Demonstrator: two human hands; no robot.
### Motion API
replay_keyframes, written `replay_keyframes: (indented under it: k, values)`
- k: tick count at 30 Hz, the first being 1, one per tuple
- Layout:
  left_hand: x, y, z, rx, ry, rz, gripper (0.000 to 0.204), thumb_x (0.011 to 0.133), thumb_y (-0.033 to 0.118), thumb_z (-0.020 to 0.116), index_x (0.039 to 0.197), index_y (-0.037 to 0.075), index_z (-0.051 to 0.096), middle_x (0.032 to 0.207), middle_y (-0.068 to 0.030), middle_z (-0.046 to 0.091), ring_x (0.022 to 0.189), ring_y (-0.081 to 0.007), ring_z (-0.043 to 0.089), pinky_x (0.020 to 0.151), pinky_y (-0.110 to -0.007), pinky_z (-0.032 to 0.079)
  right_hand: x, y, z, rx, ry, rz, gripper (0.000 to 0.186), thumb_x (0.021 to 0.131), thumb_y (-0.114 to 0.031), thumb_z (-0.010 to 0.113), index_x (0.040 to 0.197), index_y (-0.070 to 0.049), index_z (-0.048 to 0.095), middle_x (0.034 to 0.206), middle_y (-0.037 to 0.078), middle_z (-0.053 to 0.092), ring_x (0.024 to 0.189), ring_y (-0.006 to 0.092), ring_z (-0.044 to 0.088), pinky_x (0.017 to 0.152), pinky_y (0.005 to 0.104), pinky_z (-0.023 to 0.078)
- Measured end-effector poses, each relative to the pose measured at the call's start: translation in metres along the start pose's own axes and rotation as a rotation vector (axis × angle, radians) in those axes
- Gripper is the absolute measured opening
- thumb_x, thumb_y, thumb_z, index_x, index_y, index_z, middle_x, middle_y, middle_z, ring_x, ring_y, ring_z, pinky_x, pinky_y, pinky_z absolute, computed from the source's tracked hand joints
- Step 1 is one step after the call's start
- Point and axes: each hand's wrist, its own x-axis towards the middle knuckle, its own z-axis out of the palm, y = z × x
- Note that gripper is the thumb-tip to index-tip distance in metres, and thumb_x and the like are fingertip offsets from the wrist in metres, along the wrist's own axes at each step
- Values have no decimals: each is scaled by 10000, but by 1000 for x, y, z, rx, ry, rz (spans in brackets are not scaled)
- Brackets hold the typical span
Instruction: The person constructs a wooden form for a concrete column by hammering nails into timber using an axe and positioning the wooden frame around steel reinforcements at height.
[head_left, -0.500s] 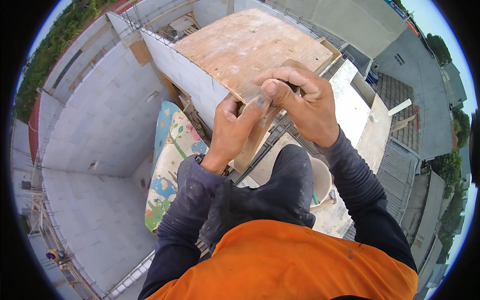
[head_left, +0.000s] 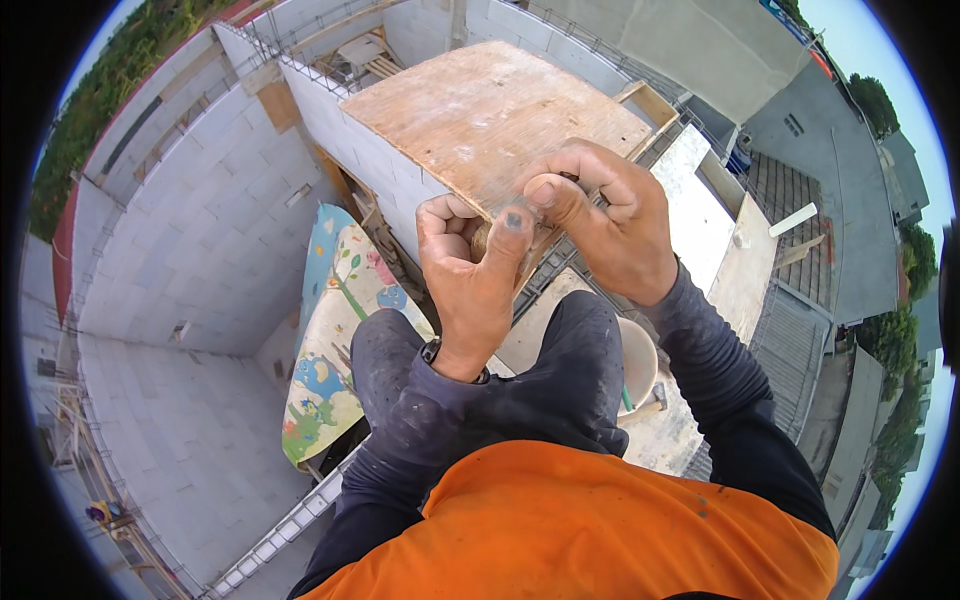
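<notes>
My left hand [head_left: 470,280] is closed at the near corner of a pale plywood sheet [head_left: 470,110], thumb raised along a narrow wooden piece [head_left: 532,258] that drops from that corner; a brownish bit shows between its curled fingers. My right hand [head_left: 610,225] is just to its right, thumb and bent forefinger pressed together over the board's edge around a small dark thing I cannot make out. The two thumbs nearly touch. Much of what lies under both hands is hidden by them.
A cartoon-printed mat [head_left: 325,390] lies left of my legs, beside a deep block-walled space [head_left: 180,420]. A pale bucket [head_left: 640,360] stands by my right knee. White boards [head_left: 690,210], steel rods and neighbouring roofs [head_left: 800,210] are to the right. Another person [head_left: 100,512] is far down at lower left.
My left hand has shifted down and slightly left, with its fingers more curled. My right hand has moved a little down and right. My left knee has come into view.
</notes>
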Motion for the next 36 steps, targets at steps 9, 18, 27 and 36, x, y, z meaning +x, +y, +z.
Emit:
replay_keyframes:
  k: [9,18,27,36]
  values:
    - [-4,-19,6,312,172,393,571,942,197,777,1360,43,421,1390,-200,513,1383,-280,413,1190,-475,308,-5,-1,1,18,-2,-18,187,986,-199,720,1021,-17,735,897,116,700,819,256,677,733,353,528]
    - [11,-6,-13,675,-152,501,184,982,214,721,1133,121,670,1459,-130,567,1564,-307,279,1265,-564,-9,-6,0,-1,-19,6,-82,150,957,-201,762,992,-56,775,880,85,689,811,241,655,714,356,520]
    - [15,16,-15,827,-259,514,124,932,225,794,1018,137,777,1055,12,696,1464,-284,421,1236,-564,53,-9,0,-6,-51,-9,-73,168,933,-277,795,998,-125,824,984,53,663,993,225,604,826,358,503]
    - [21,22,-18,822,-332,552,124,908,223,810,996,137,809,976,9,672,1415,-298,461,1208,-536,139,-9,4,-2,16,62,-75,212,939,-310,791,994,-108,820,1014,43,686,1021,244,599,885,363,498]
